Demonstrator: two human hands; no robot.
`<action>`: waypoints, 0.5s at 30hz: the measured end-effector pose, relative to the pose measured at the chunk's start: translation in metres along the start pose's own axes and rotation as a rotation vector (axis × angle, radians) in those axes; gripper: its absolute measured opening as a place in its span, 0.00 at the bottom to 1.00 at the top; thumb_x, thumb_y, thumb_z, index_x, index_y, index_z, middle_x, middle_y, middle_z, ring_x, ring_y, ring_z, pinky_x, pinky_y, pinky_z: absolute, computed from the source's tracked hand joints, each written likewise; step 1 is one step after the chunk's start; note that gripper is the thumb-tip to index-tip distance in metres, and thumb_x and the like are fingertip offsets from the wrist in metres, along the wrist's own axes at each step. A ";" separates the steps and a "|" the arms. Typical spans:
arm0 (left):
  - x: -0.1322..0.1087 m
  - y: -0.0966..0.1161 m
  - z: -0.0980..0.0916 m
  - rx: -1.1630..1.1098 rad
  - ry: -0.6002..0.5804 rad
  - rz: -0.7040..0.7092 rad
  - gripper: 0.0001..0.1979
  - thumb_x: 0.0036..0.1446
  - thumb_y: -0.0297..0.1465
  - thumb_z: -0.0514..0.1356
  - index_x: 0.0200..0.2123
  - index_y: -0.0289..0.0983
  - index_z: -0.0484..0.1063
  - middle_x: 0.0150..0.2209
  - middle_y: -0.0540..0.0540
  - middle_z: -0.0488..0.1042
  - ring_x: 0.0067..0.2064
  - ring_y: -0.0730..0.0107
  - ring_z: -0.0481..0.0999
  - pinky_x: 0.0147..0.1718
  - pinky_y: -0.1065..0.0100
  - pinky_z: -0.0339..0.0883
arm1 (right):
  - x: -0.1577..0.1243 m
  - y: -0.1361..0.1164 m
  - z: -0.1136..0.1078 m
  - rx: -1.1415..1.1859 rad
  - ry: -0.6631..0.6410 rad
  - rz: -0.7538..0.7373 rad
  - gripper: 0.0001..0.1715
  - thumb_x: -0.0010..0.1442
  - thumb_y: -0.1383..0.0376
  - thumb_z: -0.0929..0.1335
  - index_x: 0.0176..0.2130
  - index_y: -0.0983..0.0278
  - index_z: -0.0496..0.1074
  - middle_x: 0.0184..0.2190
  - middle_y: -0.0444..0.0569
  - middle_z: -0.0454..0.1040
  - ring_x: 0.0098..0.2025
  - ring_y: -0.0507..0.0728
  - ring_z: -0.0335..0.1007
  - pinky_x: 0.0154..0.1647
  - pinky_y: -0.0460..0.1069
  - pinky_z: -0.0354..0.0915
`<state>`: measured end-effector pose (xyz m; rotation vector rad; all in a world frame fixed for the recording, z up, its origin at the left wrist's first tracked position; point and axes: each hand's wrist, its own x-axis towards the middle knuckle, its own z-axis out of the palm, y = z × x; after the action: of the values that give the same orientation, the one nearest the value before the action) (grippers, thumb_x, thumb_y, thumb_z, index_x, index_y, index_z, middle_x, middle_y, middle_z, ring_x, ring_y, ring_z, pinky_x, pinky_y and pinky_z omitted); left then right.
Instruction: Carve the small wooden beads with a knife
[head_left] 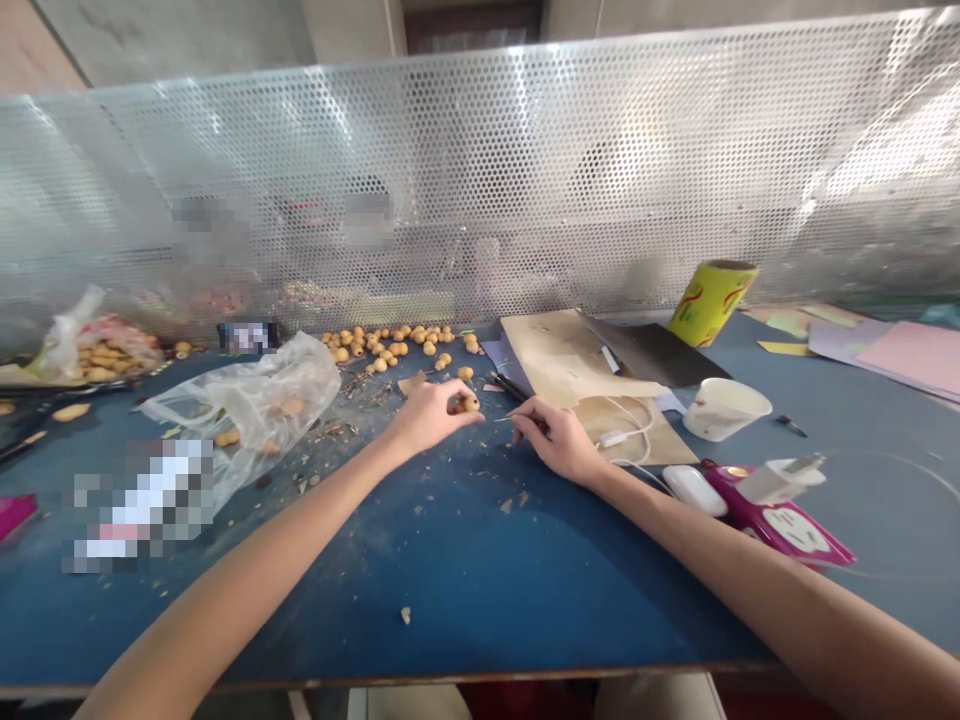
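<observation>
My left hand (pixel 431 412) is closed round a small tan gourd (pixel 470 404), which has a dark spot on the side facing my right hand. Between the fingertips of my right hand (pixel 551 432) is a thin pointed tool (pixel 504 419); its tip points toward the gourd, with a small gap between them. The tool's exact kind is too small to make out. Behind my hands, many similar little gourds (pixel 390 345) lie in a loose pile along the mesh screen. One single gourd (pixel 465 373) rests just beyond my left hand.
Left of my hands is a clear plastic bag (pixel 255 390) with a few gourds. Dry scraps lie on the blue table (pixel 450 560). At right are brown paper (pixel 555 350), a white cup (pixel 726 408), a yellow roll (pixel 712 303) and a magenta power strip (pixel 787 525) with a cable.
</observation>
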<state>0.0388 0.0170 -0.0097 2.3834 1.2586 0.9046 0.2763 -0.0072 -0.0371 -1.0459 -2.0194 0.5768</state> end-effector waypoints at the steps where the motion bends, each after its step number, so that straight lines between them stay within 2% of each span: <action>1: 0.002 0.001 -0.011 0.012 0.049 -0.003 0.15 0.56 0.43 0.63 0.39 0.37 0.73 0.30 0.49 0.77 0.27 0.74 0.72 0.28 0.72 0.64 | 0.000 0.000 0.000 0.001 0.003 0.001 0.12 0.68 0.59 0.62 0.38 0.62 0.70 0.26 0.44 0.76 0.26 0.51 0.69 0.31 0.46 0.63; 3: 0.003 0.005 -0.036 0.033 0.136 0.002 0.14 0.61 0.42 0.58 0.43 0.37 0.71 0.32 0.49 0.76 0.27 0.75 0.72 0.28 0.72 0.63 | -0.001 0.000 0.000 -0.008 -0.015 -0.002 0.12 0.67 0.59 0.62 0.37 0.62 0.70 0.26 0.44 0.75 0.25 0.51 0.69 0.30 0.46 0.63; 5: 0.000 0.009 -0.062 0.089 0.149 0.031 0.14 0.65 0.40 0.53 0.46 0.37 0.68 0.30 0.49 0.74 0.27 0.74 0.71 0.30 0.72 0.63 | -0.001 -0.002 0.000 -0.028 -0.036 -0.007 0.12 0.67 0.59 0.62 0.36 0.62 0.70 0.26 0.43 0.75 0.24 0.50 0.67 0.29 0.45 0.62; 7: -0.009 0.011 -0.086 0.206 0.140 0.062 0.14 0.66 0.37 0.50 0.48 0.36 0.67 0.33 0.47 0.74 0.31 0.72 0.71 0.34 0.70 0.64 | -0.002 -0.004 -0.001 -0.041 -0.045 -0.014 0.11 0.67 0.59 0.62 0.36 0.62 0.70 0.25 0.43 0.75 0.24 0.50 0.67 0.29 0.45 0.62; 8: -0.015 0.011 -0.097 0.256 0.091 0.059 0.13 0.66 0.37 0.50 0.46 0.36 0.67 0.33 0.47 0.74 0.31 0.71 0.71 0.34 0.69 0.63 | -0.002 -0.005 -0.001 -0.043 -0.048 -0.018 0.11 0.67 0.59 0.62 0.36 0.62 0.69 0.25 0.43 0.75 0.24 0.50 0.67 0.29 0.45 0.62; 10: -0.033 0.010 -0.118 0.326 -0.122 -0.004 0.13 0.64 0.41 0.52 0.41 0.38 0.70 0.33 0.48 0.74 0.31 0.70 0.71 0.32 0.69 0.62 | -0.002 -0.006 -0.001 -0.041 -0.060 -0.027 0.12 0.66 0.59 0.62 0.35 0.62 0.69 0.25 0.43 0.75 0.23 0.50 0.67 0.29 0.45 0.62; 13: -0.068 0.003 -0.139 0.349 -0.441 -0.243 0.17 0.59 0.47 0.56 0.34 0.41 0.73 0.28 0.50 0.74 0.27 0.71 0.71 0.28 0.70 0.59 | -0.003 -0.007 -0.002 -0.035 -0.090 -0.041 0.12 0.67 0.59 0.62 0.34 0.62 0.68 0.25 0.43 0.75 0.24 0.50 0.68 0.29 0.45 0.62; 15: -0.095 -0.003 -0.145 0.341 -0.575 -0.372 0.17 0.55 0.49 0.59 0.35 0.43 0.75 0.29 0.51 0.76 0.27 0.70 0.72 0.27 0.71 0.58 | -0.003 -0.006 -0.003 -0.035 -0.105 -0.045 0.12 0.67 0.59 0.62 0.35 0.62 0.68 0.25 0.43 0.76 0.25 0.50 0.69 0.29 0.45 0.63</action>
<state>-0.0973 -0.0637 0.0614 2.2677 1.6029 -0.1150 0.2765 -0.0133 -0.0326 -1.0059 -2.1456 0.5854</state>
